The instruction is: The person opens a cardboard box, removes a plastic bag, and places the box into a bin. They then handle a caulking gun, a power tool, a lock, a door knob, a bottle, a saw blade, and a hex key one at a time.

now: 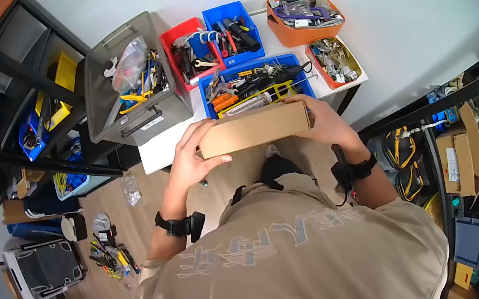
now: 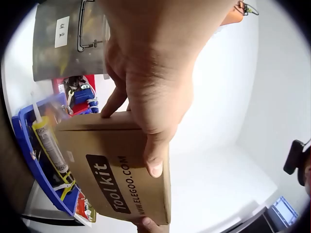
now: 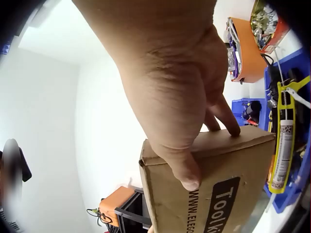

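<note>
A brown cardboard box (image 1: pixel 254 130) is held up in front of the body, between both hands. At its left end, my left hand (image 1: pixel 189 160) grips it, thumb along the near face. My right hand (image 1: pixel 329 122) holds the opposite end. "Toolkit" and a web address are printed on the box (image 2: pixel 114 182) in the left wrist view, where the thumb of the left hand (image 2: pixel 158 92) presses that printed face. In the right wrist view, the right hand (image 3: pixel 172 104) has its thumb on the same face and fingers over the edge.
Behind the box, a blue bin (image 1: pixel 295 63) of tools with a yellow caulking gun (image 1: pixel 256 100) stands on a white table (image 1: pixel 159 152). Around it are a grey tub (image 1: pixel 174 106), a red bin (image 1: pixel 169 37) and an orange basket (image 1: pixel 296 34). Shelves flank both sides; tools (image 1: pixel 115 259) lie on the floor.
</note>
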### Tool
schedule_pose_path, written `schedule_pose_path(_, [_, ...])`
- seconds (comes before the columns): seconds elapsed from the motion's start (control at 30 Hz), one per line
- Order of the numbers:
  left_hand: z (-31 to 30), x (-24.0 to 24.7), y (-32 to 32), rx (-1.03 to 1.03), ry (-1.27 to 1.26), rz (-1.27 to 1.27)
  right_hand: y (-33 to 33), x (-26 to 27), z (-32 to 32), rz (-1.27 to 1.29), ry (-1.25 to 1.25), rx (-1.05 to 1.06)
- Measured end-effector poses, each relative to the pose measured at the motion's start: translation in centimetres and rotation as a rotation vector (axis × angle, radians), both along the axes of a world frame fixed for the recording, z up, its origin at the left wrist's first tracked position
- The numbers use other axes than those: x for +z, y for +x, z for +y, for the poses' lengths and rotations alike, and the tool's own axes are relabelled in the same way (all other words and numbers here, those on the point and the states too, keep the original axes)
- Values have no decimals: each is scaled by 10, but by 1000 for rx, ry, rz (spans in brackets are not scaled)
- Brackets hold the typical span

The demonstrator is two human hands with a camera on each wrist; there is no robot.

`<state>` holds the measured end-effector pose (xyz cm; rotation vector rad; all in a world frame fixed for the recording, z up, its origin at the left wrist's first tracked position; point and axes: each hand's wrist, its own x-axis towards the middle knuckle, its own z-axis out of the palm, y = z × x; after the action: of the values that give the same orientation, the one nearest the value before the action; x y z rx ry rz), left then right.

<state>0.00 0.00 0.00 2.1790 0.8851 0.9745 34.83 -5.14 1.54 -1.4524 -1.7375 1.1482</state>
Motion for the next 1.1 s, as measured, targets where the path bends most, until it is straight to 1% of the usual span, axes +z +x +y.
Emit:
schedule_pose_path(0.07, [12, -1, 4, 2, 49, -15, 3, -3, 13, 11, 165, 3])
schedule_pose_path(0.1, [13, -6, 3, -6, -2, 46, 7, -19, 10, 71, 114, -9])
schedule_pose_path(0.17, [46, -39, 13, -112, -134, -26, 32, -29, 35, -135, 414, 48])
schedule_pose_path(0.2, [63, -41, 26, -169, -47, 17, 42, -35, 51, -137, 421, 47])
schedule_pose_path(0.27, [73, -36, 48, -158, -38, 58, 53, -48, 73, -106, 508, 54])
schedule_pose_path(0.3, [78, -32, 61, -150, -19, 91, 59, -51, 80, -99, 501, 49])
schedule_pose_path(0.37, [94, -23, 80, -158, 4, 106, 70, -54, 96, 83, 313, -11])
schedule_pose_path(0.4, [104, -19, 86, -124, 12, 145, 74, -55, 104, 159, 268, -47])
schedule_pose_path(0.43, [114, -17, 92, -86, 20, 183, 79, -54, 113, 166, 265, -51])
schedule_pose_path(0.47, [127, -20, 92, -72, 29, 175, 83, -54, 120, 185, 223, -113])
schedule_pose_path(0.5, [134, -16, 95, -22, -47, 202, 86, -56, 124, 207, 170, -173])
schedule_pose_path(0.57, [150, -12, 101, -8, -271, 148, 97, -74, 144, 259, 147, -154])
schedule_pose_path(0.6, [159, -17, 100, -24, -378, 97, 101, -83, 152, 299, 61, -148])
schedule_pose_path(0.63, [165, -23, 98, -15, -390, 103, 104, -94, 158, 339, -22, -145])
schedule_pose_path(0.67, [172, -29, 96, 4, -605, 42, 110, -110, 164, 398, -38, -79])
schedule_pose_path(0.7, [181, -36, 94, 23, -818, -21, 116, -117, 167, 406, -43, -75])
schedule_pose_path(0.77, [188, -57, 93, 29, -807, 18, 125, -128, 162, 530, -371, 1])
schedule_pose_path(0.8, [188, -65, 97, 100, -833, 8, 128, -132, 162, 461, -387, 13])
schedule_pose_path(0.83, [188, -73, 101, 171, -858, -1, 128, -137, 164, 465, -398, 12])
schedule_pose_path(0.87, [190, -81, 105, 188, -901, 65, 126, -144, 166, 393, -340, -18])
schedule_pose_path(0.9, [187, -83, 107, 193, -916, 66, 124, -150, 164, 319, -285, -45])
schedule_pose_path(0.97, [190, -83, 112, 230, -1093, 42, 126, -157, 168, 287, -292, -50])
schedule_pose_path(1.0, [196, -87, 108, 212, -1166, 14, 128, -158, 172, 258, -289, -59])
schedule_pose_path(1.03, [202, -101, 100, 219, -1169, 9, 130, -157, 175, 257, -294, -51])
schedule_pose_path(1.07, [209, -118, 93, 157, -1032, 109, 131, -155, 177, 216, -285, -10])
schedule_pose_path(1.1, [214, -121, 94, 93, -890, 209, 132, -155, 179, 176, -272, 27])
